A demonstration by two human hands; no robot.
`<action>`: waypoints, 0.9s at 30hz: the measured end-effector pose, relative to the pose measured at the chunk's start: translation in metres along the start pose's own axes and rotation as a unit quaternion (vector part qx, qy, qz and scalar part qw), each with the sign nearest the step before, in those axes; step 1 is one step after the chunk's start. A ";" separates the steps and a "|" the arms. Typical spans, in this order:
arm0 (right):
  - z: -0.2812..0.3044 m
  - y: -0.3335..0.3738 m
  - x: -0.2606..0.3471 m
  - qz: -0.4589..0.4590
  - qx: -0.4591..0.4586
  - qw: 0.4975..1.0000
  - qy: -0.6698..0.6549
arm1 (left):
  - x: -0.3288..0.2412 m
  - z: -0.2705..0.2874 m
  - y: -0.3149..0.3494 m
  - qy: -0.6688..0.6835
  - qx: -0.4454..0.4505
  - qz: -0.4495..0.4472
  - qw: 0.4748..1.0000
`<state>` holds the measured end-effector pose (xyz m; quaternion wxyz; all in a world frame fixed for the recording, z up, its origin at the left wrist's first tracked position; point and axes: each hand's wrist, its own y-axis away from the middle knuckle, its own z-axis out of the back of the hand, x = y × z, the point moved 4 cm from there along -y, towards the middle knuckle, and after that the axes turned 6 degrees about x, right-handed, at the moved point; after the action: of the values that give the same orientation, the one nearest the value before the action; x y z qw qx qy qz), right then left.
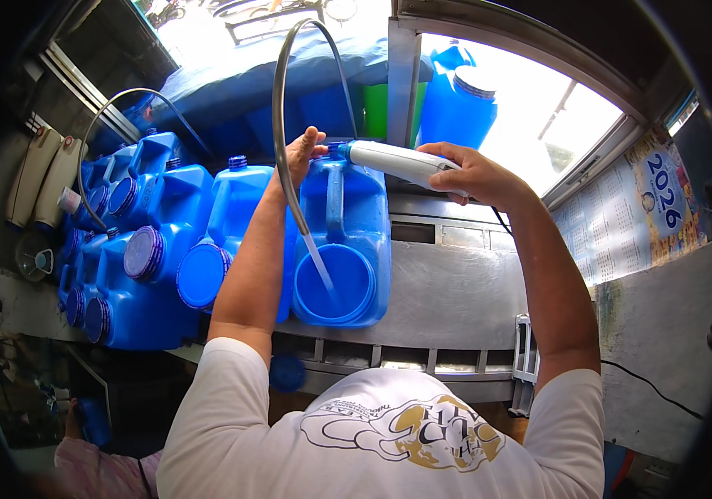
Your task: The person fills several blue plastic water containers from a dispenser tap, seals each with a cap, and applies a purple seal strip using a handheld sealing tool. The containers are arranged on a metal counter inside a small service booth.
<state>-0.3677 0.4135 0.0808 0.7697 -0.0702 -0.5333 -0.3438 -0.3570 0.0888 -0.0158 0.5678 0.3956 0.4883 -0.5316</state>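
Observation:
A blue water jug (382, 249) lies in front of me with its large round mouth facing me. A curved metal hose (279, 108) ends in that mouth, and a pale stream runs from it into the jug. My right hand (474, 176) grips a white heat gun (393, 161) with a dark cord, its nozzle close against the small blue cap (337, 150) at the jug's far end. My left hand (299, 158) is beside that cap, fingers stretched and apart; whether they touch the cap I cannot tell.
Several capped blue jugs (181, 216) crowd the metal counter (455, 291) to the left. A second curved hose (115, 96) arches over them. More blue containers (460, 104) stand beyond the window frame. A person's pink sleeve (94, 466) shows at lower left.

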 end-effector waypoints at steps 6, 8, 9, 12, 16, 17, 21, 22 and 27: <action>0.004 0.004 -0.012 -0.006 -0.014 1.000 -0.022 | 0.016 -0.002 -0.026 -0.025 0.075 0.062 0.995; 0.008 0.007 -0.020 -0.013 -0.012 0.999 -0.041 | 0.005 -0.012 -0.024 -0.025 0.111 0.062 0.992; 0.009 0.008 -0.023 -0.016 -0.011 0.999 -0.050 | 0.000 -0.017 -0.023 -0.025 0.128 0.062 0.989; 0.009 0.010 -0.021 -0.012 -0.012 0.998 -0.057 | 0.003 0.002 -0.021 0.064 0.105 0.049 0.991; 0.010 0.008 -0.027 -0.009 -0.016 0.998 -0.067 | 0.005 0.006 -0.020 0.112 0.121 0.057 0.985; 0.010 0.007 -0.028 -0.008 -0.014 0.997 -0.069 | 0.006 0.006 -0.021 0.120 0.126 0.058 0.983; 0.010 0.005 -0.031 -0.003 -0.013 0.997 -0.078 | 0.007 -0.003 -0.024 0.062 0.123 0.049 0.989; 0.010 0.005 -0.031 -0.003 -0.014 0.997 -0.078 | 0.008 -0.001 -0.024 0.064 0.125 0.045 0.989; 0.011 0.007 -0.033 -0.009 -0.016 0.997 -0.075 | 0.008 0.012 -0.018 0.104 0.123 0.052 0.986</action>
<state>-0.3786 0.4390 0.0590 0.7232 -0.1037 -0.5846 -0.3527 -0.3738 0.0730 -0.0201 0.4879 0.5404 0.4540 -0.5136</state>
